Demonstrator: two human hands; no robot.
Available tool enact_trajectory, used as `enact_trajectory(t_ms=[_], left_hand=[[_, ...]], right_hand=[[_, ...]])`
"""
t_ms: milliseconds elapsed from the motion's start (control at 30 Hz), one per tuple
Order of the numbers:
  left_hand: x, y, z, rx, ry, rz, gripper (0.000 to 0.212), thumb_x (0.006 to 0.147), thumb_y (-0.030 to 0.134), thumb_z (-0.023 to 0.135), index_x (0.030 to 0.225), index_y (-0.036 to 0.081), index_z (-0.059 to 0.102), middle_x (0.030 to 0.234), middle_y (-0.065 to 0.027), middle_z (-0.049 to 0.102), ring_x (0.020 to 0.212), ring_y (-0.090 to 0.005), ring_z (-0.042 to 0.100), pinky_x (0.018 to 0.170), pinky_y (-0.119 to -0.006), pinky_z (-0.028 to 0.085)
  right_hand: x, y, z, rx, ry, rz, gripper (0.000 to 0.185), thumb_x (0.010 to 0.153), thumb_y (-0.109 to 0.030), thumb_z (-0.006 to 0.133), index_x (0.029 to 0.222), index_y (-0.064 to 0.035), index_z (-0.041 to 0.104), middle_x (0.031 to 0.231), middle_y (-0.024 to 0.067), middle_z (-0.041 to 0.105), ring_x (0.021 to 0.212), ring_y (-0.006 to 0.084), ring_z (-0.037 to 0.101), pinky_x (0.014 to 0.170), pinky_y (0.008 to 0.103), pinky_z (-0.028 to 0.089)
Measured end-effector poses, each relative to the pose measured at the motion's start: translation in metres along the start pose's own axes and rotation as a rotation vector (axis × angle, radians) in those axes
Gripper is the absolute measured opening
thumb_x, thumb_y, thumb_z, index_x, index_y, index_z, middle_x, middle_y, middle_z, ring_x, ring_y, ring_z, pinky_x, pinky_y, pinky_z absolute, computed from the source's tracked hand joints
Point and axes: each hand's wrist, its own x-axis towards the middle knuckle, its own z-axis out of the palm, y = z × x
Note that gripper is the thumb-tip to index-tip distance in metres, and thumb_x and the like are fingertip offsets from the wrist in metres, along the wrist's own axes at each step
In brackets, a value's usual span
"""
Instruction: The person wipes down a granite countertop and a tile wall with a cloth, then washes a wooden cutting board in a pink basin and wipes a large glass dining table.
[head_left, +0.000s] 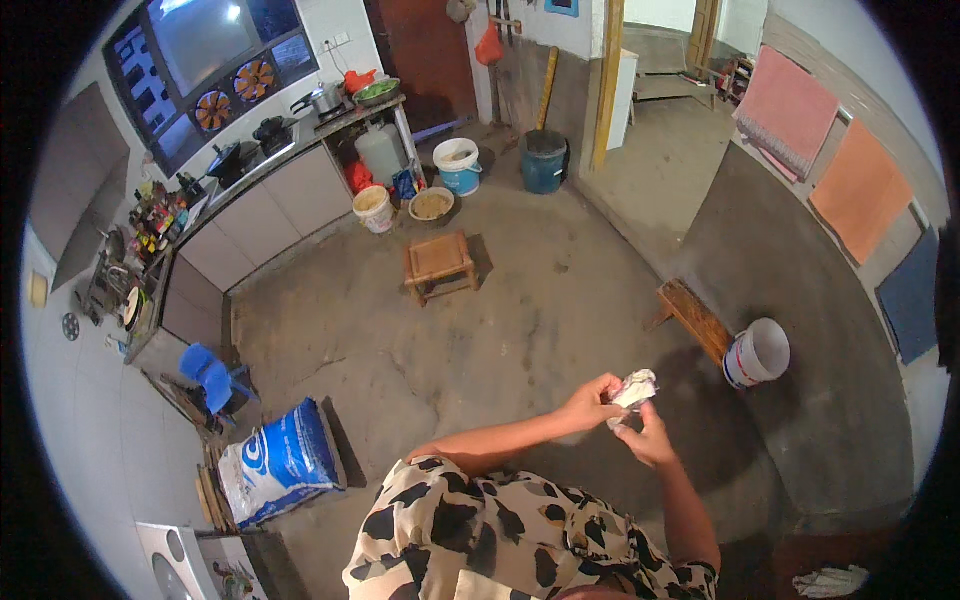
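Note:
A crumpled whitish bundle (636, 390), perhaps cloth or plastic, is held between both hands in front of my body. My left hand (596, 403) grips its left side with thumb and fingers. From below and to the right, my right hand (649, 439) pinches its lower edge. Fingers cover part of the bundle, and its exact kind is too small to tell. Below the hands is the bare concrete floor. To the right stand a narrow wooden bench (694, 319) and a white bucket (757, 352) beside its near end.
A low wooden stool (440, 259) stands mid-floor. Left are a blue-and-white sack (285, 461) and a blue plastic chair (210, 379). Buckets (457, 166) and a basin (431, 205) stand by the kitchen counter (262, 217). Towels (862, 191) hang on the right wall, past a doorway (660, 112).

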Motion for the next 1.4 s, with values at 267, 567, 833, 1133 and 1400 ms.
enact_trajectory(t_ms=[267,567,833,1133,1400], left_hand=[[0.124,-0.003,-0.116,-0.022,0.209,0.036,0.030,0.079,0.006,0.075,0.093,0.008,0.048,0.087,0.0043,0.053,0.080,-0.0054,0.050,0.070,-0.024,0.044],[0.336,0.038,-0.222,0.032,0.021,-0.036,0.027,0.079,0.013,0.075,0.099,0.007,0.056,0.091,0.0022,0.058,0.083,-0.0068,0.054,0.074,-0.026,0.046],[0.542,0.065,-0.228,0.374,-0.157,-0.051,0.038,0.078,0.018,0.073,0.107,0.002,0.056,0.089,-0.0077,0.061,0.080,-0.0162,0.059,0.075,-0.029,0.048],[0.834,0.070,-0.270,0.177,-0.054,-0.328,0.034,0.080,0.017,0.072,0.109,0.002,0.061,0.089,-0.0019,0.064,0.080,-0.0085,0.058,0.073,-0.026,0.048],[1.088,0.121,-0.303,0.004,0.227,0.172,0.020,0.087,0.003,0.061,0.107,0.003,0.061,0.098,-0.0027,0.066,0.086,-0.0095,0.060,0.078,-0.026,0.049]], right_hand=[[0.202,-0.017,-0.019,-0.014,-0.117,-0.065,0.023,0.082,-0.013,0.064,0.102,-0.0008,0.063,0.096,0.0129,0.065,0.085,0.0191,0.062,0.077,0.0319,0.048],[0.417,0.039,-0.070,0.217,-0.153,-0.017,0.036,0.085,-0.022,0.070,0.113,-0.0019,0.059,0.100,0.0033,0.065,0.092,0.0115,0.061,0.080,0.0290,0.049],[0.543,0.077,-0.188,0.109,0.127,0.043,0.032,0.084,-0.019,0.068,0.110,-0.0020,0.061,0.099,0.0057,0.065,0.088,0.0129,0.062,0.078,0.0301,0.050],[0.824,0.105,-0.361,0.416,0.272,-0.070,0.024,0.085,-0.015,0.060,0.105,-0.0025,0.058,0.085,0.0004,0.060,0.078,0.0090,0.054,0.068,0.0271,0.046],[1.045,0.141,-0.469,0.434,0.301,-0.106,0.025,0.088,-0.021,0.061,0.102,-0.0006,0.060,0.086,0.0008,0.060,0.080,0.0085,0.054,0.071,0.0252,0.045]])
